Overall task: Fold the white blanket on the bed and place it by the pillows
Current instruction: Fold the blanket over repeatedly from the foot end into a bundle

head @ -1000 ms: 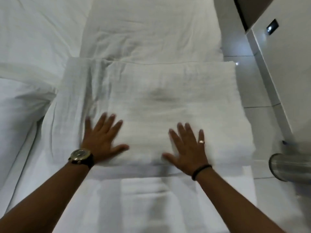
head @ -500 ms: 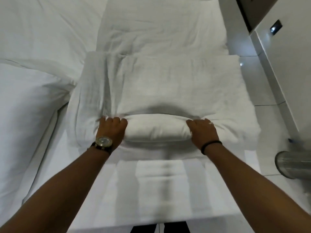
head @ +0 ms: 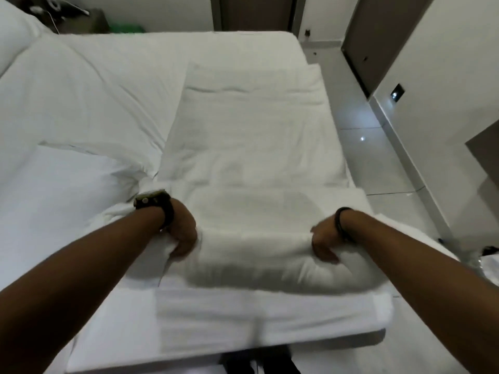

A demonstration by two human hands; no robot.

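Head view shows the left hand [head: 183, 236] and right hand [head: 325, 245] each curled tight on the near folded edge of the white blanket [head: 253, 168], whose length runs away from them up the bed [head: 108, 85], both equally near.

Glossy tiled floor [head: 378, 163] runs beside pale walls [head: 445, 49].
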